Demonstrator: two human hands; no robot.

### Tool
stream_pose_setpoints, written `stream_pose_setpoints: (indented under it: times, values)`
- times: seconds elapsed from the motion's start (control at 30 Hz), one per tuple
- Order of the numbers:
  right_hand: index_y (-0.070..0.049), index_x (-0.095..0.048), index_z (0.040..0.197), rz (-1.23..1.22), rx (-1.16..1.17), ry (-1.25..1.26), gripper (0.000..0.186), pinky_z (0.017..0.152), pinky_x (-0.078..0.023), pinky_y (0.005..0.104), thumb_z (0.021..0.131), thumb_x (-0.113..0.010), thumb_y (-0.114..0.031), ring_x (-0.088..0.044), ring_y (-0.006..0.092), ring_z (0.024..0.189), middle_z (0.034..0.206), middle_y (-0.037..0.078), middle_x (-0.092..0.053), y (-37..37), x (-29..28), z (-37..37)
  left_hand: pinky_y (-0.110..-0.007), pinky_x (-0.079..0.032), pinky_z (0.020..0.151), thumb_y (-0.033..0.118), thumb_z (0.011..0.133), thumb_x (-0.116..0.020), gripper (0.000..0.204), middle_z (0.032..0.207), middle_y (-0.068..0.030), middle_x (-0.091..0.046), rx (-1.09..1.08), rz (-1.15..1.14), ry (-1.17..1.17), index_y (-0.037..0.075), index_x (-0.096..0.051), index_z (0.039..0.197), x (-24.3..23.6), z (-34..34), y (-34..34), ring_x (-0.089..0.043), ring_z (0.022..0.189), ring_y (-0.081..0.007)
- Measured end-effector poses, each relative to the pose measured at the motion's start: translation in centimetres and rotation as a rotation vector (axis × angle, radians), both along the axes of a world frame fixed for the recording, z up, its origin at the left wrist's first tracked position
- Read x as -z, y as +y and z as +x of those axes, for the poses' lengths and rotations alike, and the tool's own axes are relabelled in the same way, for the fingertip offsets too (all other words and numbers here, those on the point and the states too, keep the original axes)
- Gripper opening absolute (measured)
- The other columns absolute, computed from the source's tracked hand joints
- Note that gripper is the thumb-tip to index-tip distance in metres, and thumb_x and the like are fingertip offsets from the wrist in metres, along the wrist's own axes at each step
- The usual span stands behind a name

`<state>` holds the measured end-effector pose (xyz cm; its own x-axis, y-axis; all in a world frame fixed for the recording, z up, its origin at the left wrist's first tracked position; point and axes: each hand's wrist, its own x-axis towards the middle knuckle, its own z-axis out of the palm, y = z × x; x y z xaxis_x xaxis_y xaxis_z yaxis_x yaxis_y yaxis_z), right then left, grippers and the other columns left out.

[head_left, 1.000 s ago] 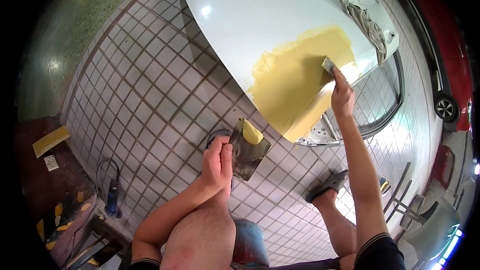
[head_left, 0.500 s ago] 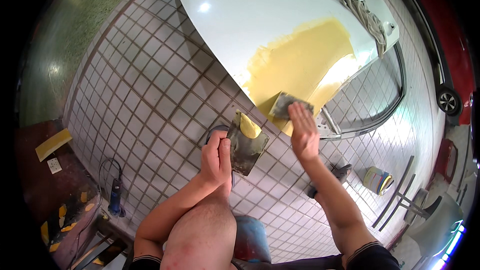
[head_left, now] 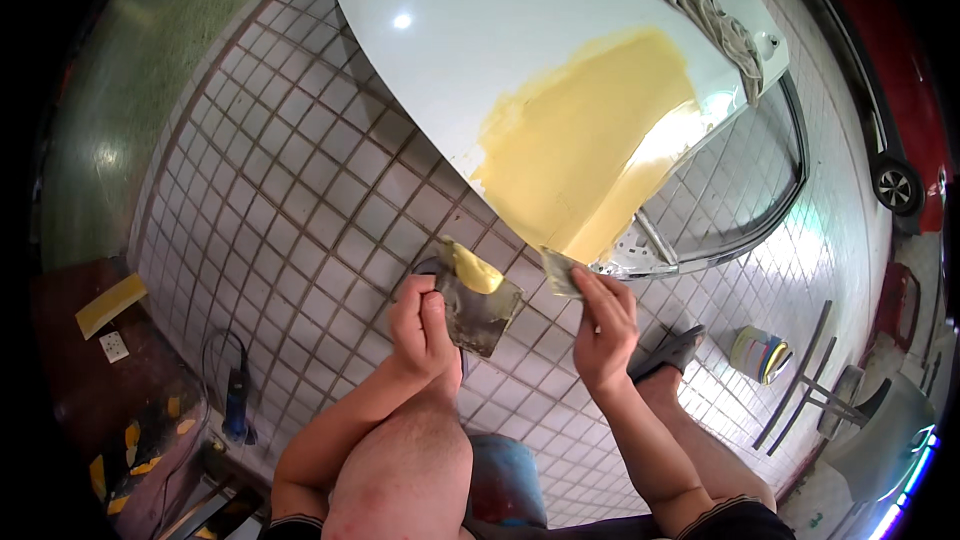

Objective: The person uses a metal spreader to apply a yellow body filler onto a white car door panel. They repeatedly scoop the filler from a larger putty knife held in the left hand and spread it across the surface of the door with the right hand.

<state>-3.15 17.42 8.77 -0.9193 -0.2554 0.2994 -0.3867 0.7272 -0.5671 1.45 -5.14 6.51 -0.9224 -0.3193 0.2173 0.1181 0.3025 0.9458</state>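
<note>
A white car door (head_left: 470, 30) lies in front of me, with a broad smooth patch of yellow body filler (head_left: 585, 125) reaching its near edge. In my left hand (head_left: 420, 325) is a dark, stained square mixing plate (head_left: 475, 317), gripped at its left edge. A lump of yellow filler (head_left: 474, 273) sits on the far part of that plate. My right hand (head_left: 607, 325) pinches a flat putty spreader (head_left: 560, 272) between thumb and fingers. The spreader is tilted, close to the near corner of the door and to the right of the plate.
A grey cloth (head_left: 712, 25) lies on the door's right side, above the window frame (head_left: 790, 190). A tin (head_left: 758, 355) stands on the tiled floor at right, beside a metal stand (head_left: 805, 390). A blue corded power tool (head_left: 236, 405) is at left; a red car (head_left: 900, 70) stands far right.
My right hand has drawn the spreader off the filler patch, toward me and slightly left. My left hand and the plate have shifted a little left and nearer.
</note>
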Motion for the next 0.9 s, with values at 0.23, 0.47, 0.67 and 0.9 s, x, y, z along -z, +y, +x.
stream_pose_setpoints:
  times: [0.23,0.47,0.67,0.9]
  values:
    - [0.0,-0.056,0.122,-1.449,0.394,-0.374,0.023,0.082,-0.049,0.03,0.099,-0.051,0.001,-0.061,0.0142,0.099,0.113,0.007,-0.064,-1.6,-1.3,2.1,-0.036,-0.039,0.05,0.005,0.096,-0.048,0.007,0.06,-0.0144,-0.051,0.322,0.022,0.009,0.001,-0.053,0.097,-0.4,-1.2,1.9,-0.052,0.051,-0.0323]
    - [-0.005,-0.055,0.124,-1.382,0.349,-0.316,0.025,0.076,-0.049,0.0282,0.099,-0.052,-0.004,-0.062,0.0144,0.095,0.112,0.005,-0.065,-3.4,-2.8,4.5,-0.041,-0.042,0.049,0.004,0.096,-0.053,0.005,0.063,-0.0199,-0.056,0.421,-0.004,-0.199,0.002,-0.055,0.099,-1.0,-1.6,3.0,-0.059,0.055,-0.0385]
    - [0.005,-0.065,0.108,-0.703,0.186,-0.451,0.019,0.074,-0.046,0.0279,0.089,-0.061,0.005,-0.06,0.0224,0.08,0.094,0.012,-0.065,0.5,-1.7,5.8,-0.04,-0.042,0.049,0.002,0.094,-0.054,0.006,0.066,-0.0195,-0.057,0.386,-0.083,-0.13,0.001,-0.056,0.099,-2.1,-2.1,3.3,-0.059,0.055,-0.0382]
    - [0.0,-0.065,0.115,-0.241,-0.129,-0.338,0.04,0.067,-0.051,0.035,0.078,-0.059,0.012,-0.061,0.0286,0.077,0.094,0.015,-0.06,2.2,-2.1,2.7,-0.035,-0.039,0.053,0.004,0.094,-0.048,0.008,0.066,-0.0139,-0.05,0.109,-0.092,-0.03,-0.001,-0.054,0.095,-0.8,-1.5,3.8,-0.048,0.054,-0.0299]
